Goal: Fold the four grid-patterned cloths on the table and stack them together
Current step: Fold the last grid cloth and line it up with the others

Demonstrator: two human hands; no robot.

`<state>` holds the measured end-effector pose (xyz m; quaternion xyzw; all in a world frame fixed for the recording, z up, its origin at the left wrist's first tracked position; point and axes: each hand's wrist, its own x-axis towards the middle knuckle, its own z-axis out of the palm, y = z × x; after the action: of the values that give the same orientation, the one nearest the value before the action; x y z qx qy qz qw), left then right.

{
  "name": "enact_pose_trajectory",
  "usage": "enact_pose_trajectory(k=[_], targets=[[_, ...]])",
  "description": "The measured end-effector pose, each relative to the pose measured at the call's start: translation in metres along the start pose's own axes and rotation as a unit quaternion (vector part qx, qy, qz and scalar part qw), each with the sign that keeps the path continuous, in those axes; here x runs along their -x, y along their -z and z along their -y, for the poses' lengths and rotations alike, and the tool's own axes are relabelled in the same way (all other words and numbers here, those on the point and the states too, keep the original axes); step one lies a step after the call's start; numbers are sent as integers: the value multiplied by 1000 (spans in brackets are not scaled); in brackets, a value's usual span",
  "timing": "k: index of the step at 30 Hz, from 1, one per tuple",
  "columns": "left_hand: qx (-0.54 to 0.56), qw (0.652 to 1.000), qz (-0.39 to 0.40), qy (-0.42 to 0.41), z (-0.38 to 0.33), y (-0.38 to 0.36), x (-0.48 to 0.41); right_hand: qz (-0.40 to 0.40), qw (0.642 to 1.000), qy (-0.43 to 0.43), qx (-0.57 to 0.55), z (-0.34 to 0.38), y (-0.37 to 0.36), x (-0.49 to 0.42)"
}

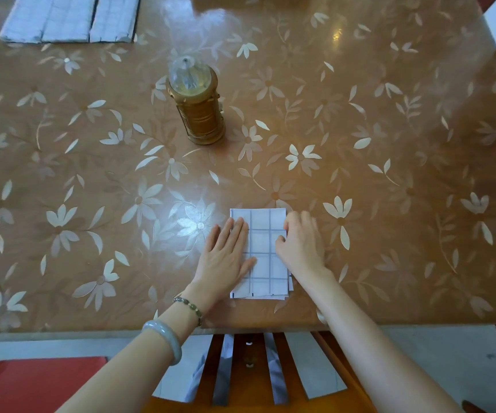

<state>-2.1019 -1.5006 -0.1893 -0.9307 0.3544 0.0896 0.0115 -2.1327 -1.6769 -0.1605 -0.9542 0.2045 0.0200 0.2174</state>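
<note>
Both hands [226, 257] [302, 245] flatten folded cloth [266, 254], lengthwise away.

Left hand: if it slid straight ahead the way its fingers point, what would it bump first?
Likely nothing: the left hand points up and slightly right across the folded grid cloth, passing right of the golden lantern.

Glossy floral table cover [360, 84]; matt grid cloth [266, 251]; wooden chair [240, 368].

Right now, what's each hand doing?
Left hand: open, flat, pressing on the folded grid cloth.
Right hand: fingers curled at the cloth's right edge; whether it grips the edge cannot be told.
</note>
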Motion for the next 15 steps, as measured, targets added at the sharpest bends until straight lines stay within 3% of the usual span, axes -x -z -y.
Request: enact_pose_trajectory(k=[2,5,9,15], targets=[[-5,1000,0,-3,0,-1,0,-48,989,136,30,6,-8,1],[-18,1000,-6,-5,-1,-2,1,-2,971,234,40,3,-28,2],[1,1000,-5,-14,4,-2,1,61,968,217,112,-14,-36,5],[41,995,-11,-95,36,9,-15,76,959,196,189,-22,-35,5]])
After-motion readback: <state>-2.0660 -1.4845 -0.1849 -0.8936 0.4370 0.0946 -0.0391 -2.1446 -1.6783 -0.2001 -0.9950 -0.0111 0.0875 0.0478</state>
